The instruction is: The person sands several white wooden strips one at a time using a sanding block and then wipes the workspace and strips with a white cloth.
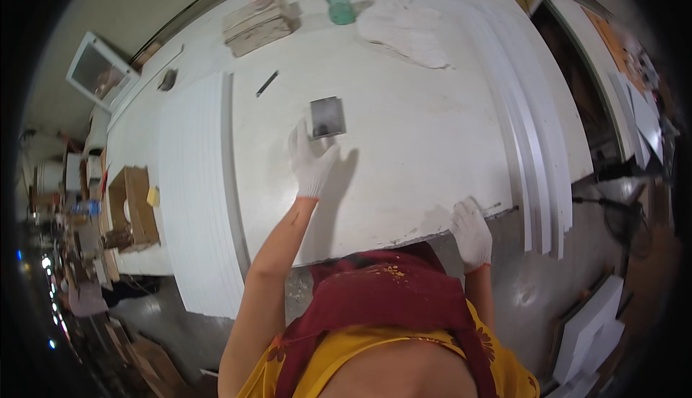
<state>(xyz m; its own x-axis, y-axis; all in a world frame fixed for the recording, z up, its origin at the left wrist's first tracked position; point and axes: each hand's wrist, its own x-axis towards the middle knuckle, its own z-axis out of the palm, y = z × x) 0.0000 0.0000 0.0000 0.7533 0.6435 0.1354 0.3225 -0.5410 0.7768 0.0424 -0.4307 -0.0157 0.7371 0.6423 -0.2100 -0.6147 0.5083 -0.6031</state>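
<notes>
- From my head-camera view, the dark block (328, 117) is on or just above the middle of the white table (418, 160), in front of the left hand; I cannot tell whether it is lifted.
- I see it as a small, flat, nearly square piece, dark grey, its upper face smooth and slightly shiny.
- I make out a paler, cloudy sheen across that face, a darker patch toward its near edge, and a thin lighter border at the right and near sides.
- My left hand (312, 159), in a white knit glove, is part open: fingers run along the block's left side, the thumb spreads toward its near edge. I cannot tell how firmly it grips.
- My right hand (471, 231), gloved alike, is at the table's near edge with fingers loosely bent; I see nothing in it, but cannot tell whether it grips the edge.
- Beyond the block, to its left, I see a slim dark stick (267, 83) lying aslant.
- Long white strips (198, 189) lie side by side at the left; more white lengths (533, 160) run along the right.
- Farther back I have a green-capped bottle (339, 2) beside a crumpled white cloth (404, 30).
</notes>
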